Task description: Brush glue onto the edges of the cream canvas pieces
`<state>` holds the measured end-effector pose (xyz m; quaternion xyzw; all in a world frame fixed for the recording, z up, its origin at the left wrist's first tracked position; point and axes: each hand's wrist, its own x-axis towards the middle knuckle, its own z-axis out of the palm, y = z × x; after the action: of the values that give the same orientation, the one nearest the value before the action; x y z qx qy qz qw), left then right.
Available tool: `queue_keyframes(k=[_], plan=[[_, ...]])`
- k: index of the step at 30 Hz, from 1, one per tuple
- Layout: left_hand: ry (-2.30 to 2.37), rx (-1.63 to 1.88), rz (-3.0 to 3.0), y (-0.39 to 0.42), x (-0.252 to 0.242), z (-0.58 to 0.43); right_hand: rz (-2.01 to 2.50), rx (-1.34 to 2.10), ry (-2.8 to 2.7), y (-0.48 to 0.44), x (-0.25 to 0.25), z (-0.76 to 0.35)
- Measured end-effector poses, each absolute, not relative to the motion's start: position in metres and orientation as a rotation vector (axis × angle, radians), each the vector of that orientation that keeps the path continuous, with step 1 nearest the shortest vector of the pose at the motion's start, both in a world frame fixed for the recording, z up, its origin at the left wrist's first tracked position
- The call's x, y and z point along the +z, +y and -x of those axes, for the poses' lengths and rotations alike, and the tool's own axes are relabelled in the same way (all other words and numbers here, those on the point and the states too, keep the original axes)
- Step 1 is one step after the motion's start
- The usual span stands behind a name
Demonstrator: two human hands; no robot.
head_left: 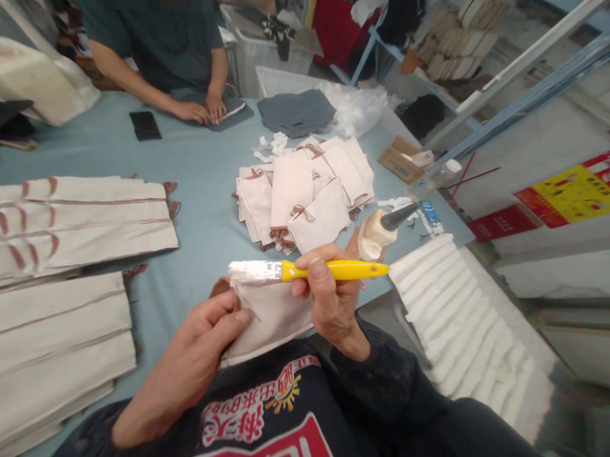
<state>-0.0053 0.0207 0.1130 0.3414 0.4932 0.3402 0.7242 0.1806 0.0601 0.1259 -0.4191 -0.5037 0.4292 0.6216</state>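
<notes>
Cream cloth (pixel 274 327): pinching one corner in the grip of the left hand (pixel 211 332), holding it up by the near edge of the surface (pixel 199 231); seemingly brushing along its top, next probably calling for holding it taut; pointing the brush (pixel 288 270) bristles-left, running its long axis sideways, nearly level, closing the right hand's grip (pixel 327 299) around its yellow handle (pixel 361 270)

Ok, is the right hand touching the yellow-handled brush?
Touching. The head view shows the right hand gripping the yellow-handled brush by its handle, thumb and fingers pressed against it.
</notes>
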Motion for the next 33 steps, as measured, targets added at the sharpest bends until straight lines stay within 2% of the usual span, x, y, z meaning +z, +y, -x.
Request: queue_keyframes(k=[13,26,30,33], plan=[[1.052,0.764,-0.696,0.026,0.122,0.009,0.852,0.866,-1.212,0.061,0.128,-0.184],[1.017,0.773,-0.609,0.024,0.118,0.009,0.824,0.938,-1.162,0.061,0.122,-0.185],[1.033,0.747,-0.697,0.022,0.114,0.013,0.818,0.964,-1.252,0.058,0.119,-0.179],[1.103,0.755,-0.955,0.023,0.117,0.012,0.824,0.858,-1.221,0.062,0.116,-0.174]])
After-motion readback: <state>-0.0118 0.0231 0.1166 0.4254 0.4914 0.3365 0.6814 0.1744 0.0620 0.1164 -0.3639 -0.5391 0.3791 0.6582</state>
